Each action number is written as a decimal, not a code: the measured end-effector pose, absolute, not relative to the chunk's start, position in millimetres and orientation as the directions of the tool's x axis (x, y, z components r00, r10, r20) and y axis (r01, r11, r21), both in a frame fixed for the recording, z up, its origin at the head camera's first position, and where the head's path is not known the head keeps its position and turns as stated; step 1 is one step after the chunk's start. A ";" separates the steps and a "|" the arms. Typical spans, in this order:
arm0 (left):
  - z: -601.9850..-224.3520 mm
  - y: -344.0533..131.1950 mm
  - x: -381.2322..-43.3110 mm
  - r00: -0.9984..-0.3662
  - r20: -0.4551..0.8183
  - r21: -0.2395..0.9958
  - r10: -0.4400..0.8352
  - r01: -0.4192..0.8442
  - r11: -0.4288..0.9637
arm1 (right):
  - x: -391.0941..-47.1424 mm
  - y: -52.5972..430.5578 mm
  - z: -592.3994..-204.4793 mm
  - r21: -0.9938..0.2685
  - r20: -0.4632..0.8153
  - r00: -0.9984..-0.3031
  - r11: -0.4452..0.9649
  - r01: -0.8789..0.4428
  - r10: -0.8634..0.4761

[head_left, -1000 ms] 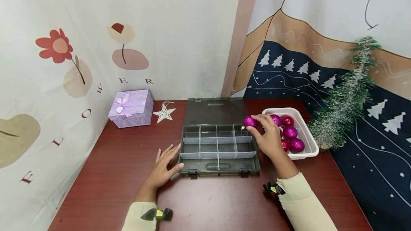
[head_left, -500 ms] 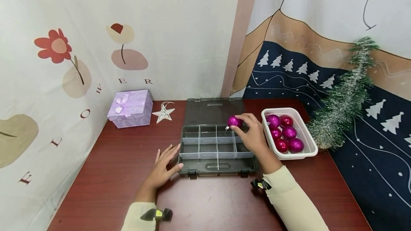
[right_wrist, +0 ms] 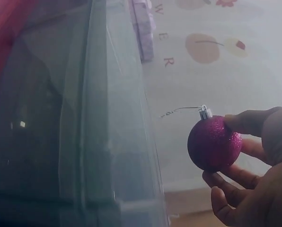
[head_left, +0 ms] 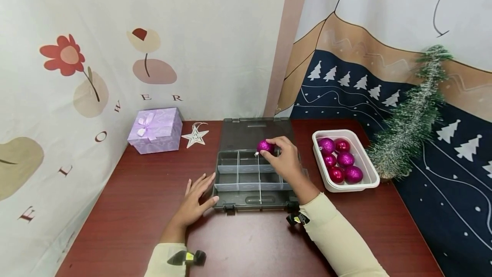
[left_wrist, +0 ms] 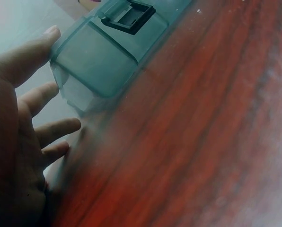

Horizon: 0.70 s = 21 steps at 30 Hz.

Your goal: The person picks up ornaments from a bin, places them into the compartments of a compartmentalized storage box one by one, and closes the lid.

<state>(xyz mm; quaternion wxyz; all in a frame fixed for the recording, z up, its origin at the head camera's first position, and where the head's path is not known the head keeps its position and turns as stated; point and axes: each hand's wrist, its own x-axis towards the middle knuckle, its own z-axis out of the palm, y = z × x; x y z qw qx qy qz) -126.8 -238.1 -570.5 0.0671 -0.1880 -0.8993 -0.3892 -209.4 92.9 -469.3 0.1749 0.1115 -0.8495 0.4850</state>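
Observation:
A glittery magenta bauble with a silver cap is pinched between the thumb and fingers of my right hand. It is held above the back row of a grey see-through divided box, whose lid lies folded back. In the right wrist view a thin wire hook trails from the bauble. My left hand rests at the box's left front corner with its fingers spread. The left wrist view shows its thumb and index finger touching the box wall. No bauble shows in the visible compartments.
To the right stands a white tray with several magenta and red baubles. Behind it leans a small frosted tinsel tree. A lilac gift box and a white star ornament sit at the back left.
My right hand has carried the magenta bauble leftward from beside the white tray to over the divided box. The left hand has stayed in place.

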 end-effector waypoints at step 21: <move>-584.0 -241.9 -129.0 -0.898 0.329 0.681 0.291 0.439 0.587 | -220.2 36.6 -468.4 -0.782 0.319 -0.937 0.521 -0.344 -0.140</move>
